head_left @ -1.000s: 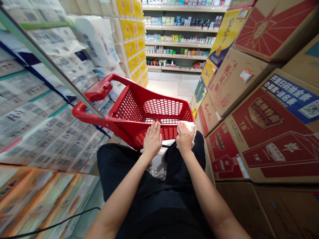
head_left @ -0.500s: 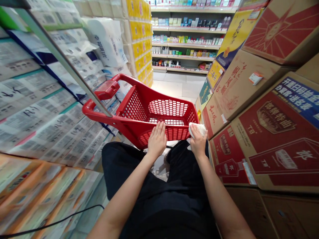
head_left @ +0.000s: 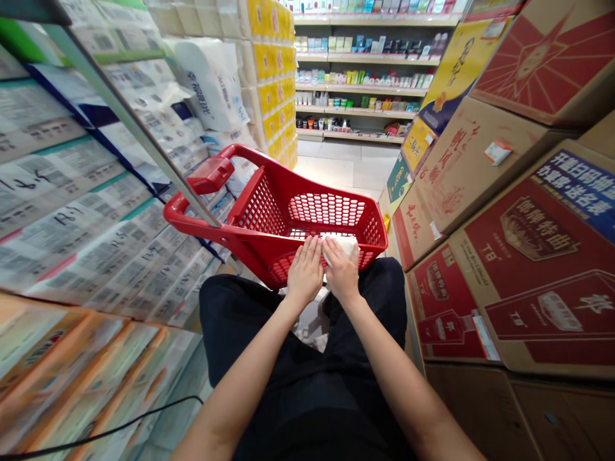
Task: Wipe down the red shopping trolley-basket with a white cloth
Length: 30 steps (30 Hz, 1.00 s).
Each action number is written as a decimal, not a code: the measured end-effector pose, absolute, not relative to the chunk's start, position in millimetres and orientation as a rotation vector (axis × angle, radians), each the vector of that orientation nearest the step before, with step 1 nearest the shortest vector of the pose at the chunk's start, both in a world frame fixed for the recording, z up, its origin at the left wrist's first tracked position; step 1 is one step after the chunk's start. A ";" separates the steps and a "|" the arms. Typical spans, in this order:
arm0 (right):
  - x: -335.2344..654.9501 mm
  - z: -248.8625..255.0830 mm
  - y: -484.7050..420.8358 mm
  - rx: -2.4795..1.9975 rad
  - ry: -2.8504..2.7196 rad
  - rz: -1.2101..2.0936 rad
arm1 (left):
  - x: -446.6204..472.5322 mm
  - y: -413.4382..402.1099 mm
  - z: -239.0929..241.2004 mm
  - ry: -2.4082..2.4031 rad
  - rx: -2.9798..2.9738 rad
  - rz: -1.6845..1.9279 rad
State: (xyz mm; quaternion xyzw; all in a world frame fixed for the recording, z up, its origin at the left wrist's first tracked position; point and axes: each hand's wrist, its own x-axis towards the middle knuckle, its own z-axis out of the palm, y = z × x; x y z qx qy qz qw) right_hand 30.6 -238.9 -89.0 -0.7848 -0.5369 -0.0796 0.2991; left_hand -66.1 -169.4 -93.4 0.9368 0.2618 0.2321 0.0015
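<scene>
A red plastic shopping basket (head_left: 250,246) with a perforated body and a long metal pull handle (head_left: 129,118) stands across my front, between my knees and the aisle. Its inside shows only the latticed walls and floor. My left hand (head_left: 306,272) lies with fingers extended on the near rim, about midway along. Right beside it, my right hand (head_left: 342,272) presses a white cloth (head_left: 346,243) against the same rim. The two hands are close together, fingertips near each other. Part of the cloth is hidden beneath the right fingers.
Stacked tissue packs (head_left: 86,224) line the left side, with yellow-printed packs (head_left: 273,70) farther back. Red and brown cartons (head_left: 528,243) rise close on the right. Shelves of small bottles and boxes (head_left: 360,77) stand ahead. A black cable (head_left: 120,422) runs at lower left.
My right hand has slid left along the rim with the white cloth, from the basket's right corner to beside my left hand. The left hand stays in about the same place.
</scene>
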 end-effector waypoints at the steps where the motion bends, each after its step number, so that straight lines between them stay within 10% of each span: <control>1: 39.4 -91.4 -246.2 -2.083 -1.448 -0.219 | -65.9 -169.8 -92.9 0.832 2.937 0.737; 30: 68.4 -98.9 -270.0 -2.099 -1.406 -0.243 | -64.9 -169.7 -94.3 0.834 2.923 0.769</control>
